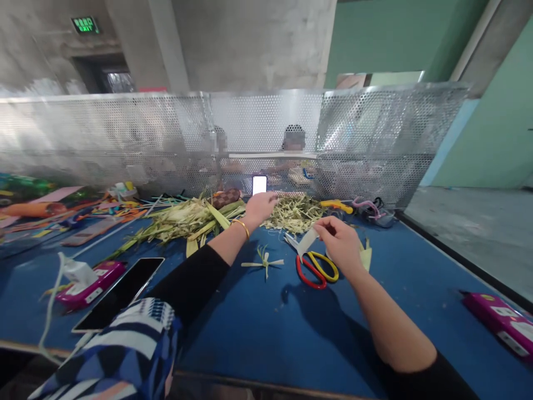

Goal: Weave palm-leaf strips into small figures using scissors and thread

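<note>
My right hand [339, 241] pinches a pale, flat strip of husk [308, 239] between thumb and fingers. Below it, a pair of scissors [310, 275] with one red and one yellow handle lies on the blue table, its blades partly behind the strip. My left hand [260, 209] reaches forward with fingers stretched out, just in front of a lit phone [259, 185]; whether it touches the phone is unclear. A small knotted cross of husk strips [265, 263] lies between my forearms. Shredded husk [295, 214] is heaped behind my hands.
Longer husk leaves [179, 219] are piled to the left. A dark phone [120, 294] and a purple tissue pack [91, 284] lie near my left arm. Another purple pack [502, 325] is at far right. A perforated metal screen [266, 122] stands behind the table [258, 339], with people beyond.
</note>
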### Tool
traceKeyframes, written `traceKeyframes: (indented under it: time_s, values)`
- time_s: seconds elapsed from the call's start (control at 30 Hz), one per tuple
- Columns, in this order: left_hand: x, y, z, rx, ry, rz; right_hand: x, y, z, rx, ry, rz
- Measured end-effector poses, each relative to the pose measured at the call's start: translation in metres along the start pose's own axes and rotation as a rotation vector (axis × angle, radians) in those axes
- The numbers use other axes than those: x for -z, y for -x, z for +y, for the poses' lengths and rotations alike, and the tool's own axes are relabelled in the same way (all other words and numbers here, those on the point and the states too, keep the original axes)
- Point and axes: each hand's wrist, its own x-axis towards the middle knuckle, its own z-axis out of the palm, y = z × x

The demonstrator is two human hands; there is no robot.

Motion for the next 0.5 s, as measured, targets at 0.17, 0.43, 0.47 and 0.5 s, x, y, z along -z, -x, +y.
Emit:
traceKeyframes:
  time_s: [0.17, 0.43, 0.47, 0.5]
  values:
    - [0.013, 0.025, 0.011, -0.091, 0.071, -0.057, -0.001, 0.001, -0.003, -0.018, -0.020, -0.030]
    - [0.020, 0.138, 0.015, 0.292, 0.672, -0.382, -0.025, 0.026, -0.020, -0.115, -0.236, -0.432]
    - [0.017, 0.143, 0.011, 0.340, 0.724, -0.402, -0.029, 0.029, -0.019, -0.120, -0.240, -0.459]
    - [0.013, 0.147, 0.007, 0.364, 0.789, -0.423, -0.032, 0.032, -0.018, -0.131, -0.243, -0.477]
